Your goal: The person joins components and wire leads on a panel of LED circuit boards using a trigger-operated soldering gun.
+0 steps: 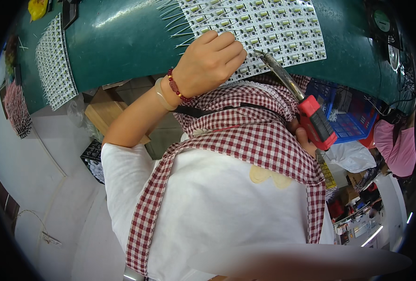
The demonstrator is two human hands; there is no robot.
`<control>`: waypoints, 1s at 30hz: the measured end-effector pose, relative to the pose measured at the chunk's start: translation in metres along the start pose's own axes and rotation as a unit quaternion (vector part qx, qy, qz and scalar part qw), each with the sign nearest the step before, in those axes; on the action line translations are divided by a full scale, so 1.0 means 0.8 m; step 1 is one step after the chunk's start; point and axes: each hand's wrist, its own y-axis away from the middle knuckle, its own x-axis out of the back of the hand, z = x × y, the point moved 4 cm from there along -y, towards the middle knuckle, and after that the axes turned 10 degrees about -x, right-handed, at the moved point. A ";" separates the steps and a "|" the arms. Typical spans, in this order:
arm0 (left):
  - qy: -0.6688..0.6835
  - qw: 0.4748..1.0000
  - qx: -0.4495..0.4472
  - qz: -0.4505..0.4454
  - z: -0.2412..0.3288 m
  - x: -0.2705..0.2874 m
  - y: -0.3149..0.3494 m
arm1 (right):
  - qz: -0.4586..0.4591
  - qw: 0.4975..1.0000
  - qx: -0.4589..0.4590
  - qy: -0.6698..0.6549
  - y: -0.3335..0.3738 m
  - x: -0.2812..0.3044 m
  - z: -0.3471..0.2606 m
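A large white panel of small circuit boards, each with a pale yellow-green part, lies at the edge of the green table. Thin white wires stick out along its left side. My left hand is closed over the panel's lower left, knuckles up; whatever its fingertips pinch is hidden beneath it. A soldering iron with a red and black handle is in my right hand, which is mostly hidden behind the handle. Its metal tip points up and left, over the boards just right of my left hand.
Another wired panel lies on the table at left, beside a bundle of reddish wires. A blue plastic basket stands below the table at right. Near it is a person's pink sleeve. A cardboard box sits under the table.
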 end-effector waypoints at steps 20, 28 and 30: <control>-0.043 0.985 0.144 0.087 0.023 0.020 0.004 | 0.035 0.966 -0.183 -0.181 0.019 0.001 -0.002; 0.012 0.989 0.127 0.076 0.035 -0.006 0.013 | 0.026 0.989 -0.114 -0.094 0.018 0.003 0.023; 0.014 0.989 0.120 0.083 0.034 -0.009 0.011 | 0.019 0.991 -0.105 -0.087 0.020 0.002 0.031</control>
